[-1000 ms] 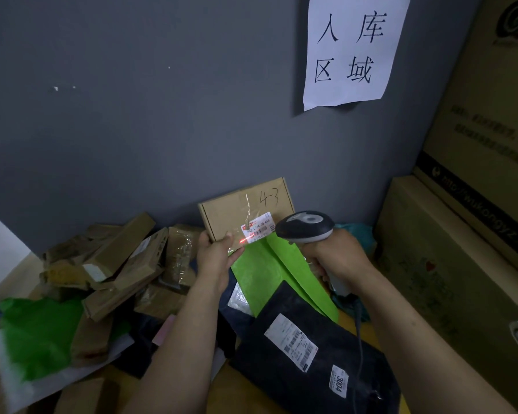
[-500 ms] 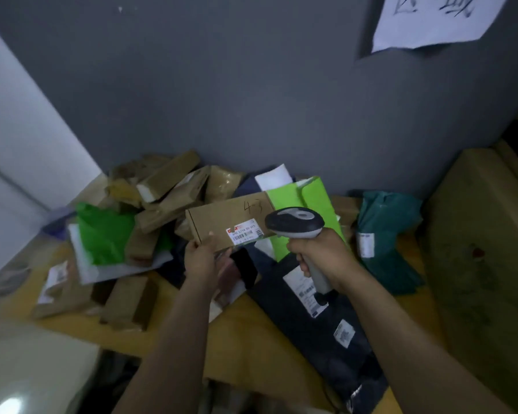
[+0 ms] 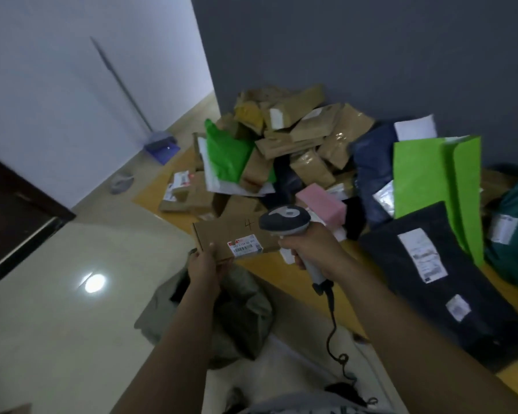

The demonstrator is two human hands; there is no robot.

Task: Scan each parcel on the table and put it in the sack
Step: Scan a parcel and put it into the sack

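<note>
My left hand (image 3: 205, 262) grips the lower left corner of a flat brown cardboard parcel (image 3: 222, 236) with a white and red label. The parcel hangs just past the table's front edge, above the grey-green sack (image 3: 245, 312) that lies open on the floor. My right hand (image 3: 310, 249) holds the grey barcode scanner (image 3: 284, 224) by its handle, its head right beside the parcel's right end. The scanner's coiled cable (image 3: 331, 327) hangs down. A heap of brown cardboard parcels (image 3: 299, 135) lies on the yellow table (image 3: 299, 282).
On the table lie a large black mailer (image 3: 437, 273), a bright green envelope (image 3: 431, 174), a green bag (image 3: 226, 153), a pink box (image 3: 322, 203), a dark blue bag (image 3: 368, 162) and a teal bag (image 3: 515, 231). A dustpan (image 3: 162, 146) stands by the white wall.
My view swung left and down, bringing the floor and sack into sight. My left hand carried the cardboard parcel away from the pile to the table's edge above the sack. The red scan light is gone.
</note>
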